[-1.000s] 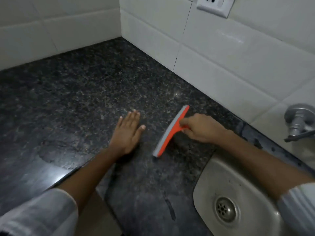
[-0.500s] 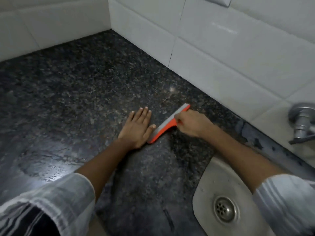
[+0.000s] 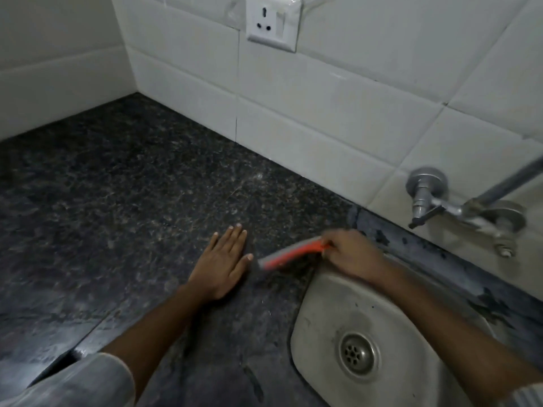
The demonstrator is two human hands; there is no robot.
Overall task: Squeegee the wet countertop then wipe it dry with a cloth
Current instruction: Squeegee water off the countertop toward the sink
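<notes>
1. Right now the right hand is closed around the handle of the orange squeegee, gripping it at the end nearest the wall; the handle itself is mostly hidden inside the fist.
2. Its grey blade edge runs leftward and slightly toward the camera from that hand. The whole tool is motion-blurred, so I cannot tell whether the blade is pressed onto the stone or just above it.
3. Its free end lies just beside the thumb of the left hand; a thin gap appears between them, though the blur makes that uncertain.
4. That left hand rests flat, palm down, on the dark speckled countertop, with its four fingers together pointing toward the wall, the thumb spread to the right, and nothing in its hold.
5. A steel sink is set into the counter at the lower right, and the squeegee sits just beyond the sink's far-left rim, with the right forearm crossing over the basin.
6. A round drain shows in the basin floor.
7. The counter surface gleams with a wet-looking sheen at the lower left, near the front edge.
8. White wall tiles rise behind the counter, carrying a white socket plate above and a metal tap fitting over the sink.
9. Pale sleeves cover both upper forearms at the bottom of the view.
</notes>
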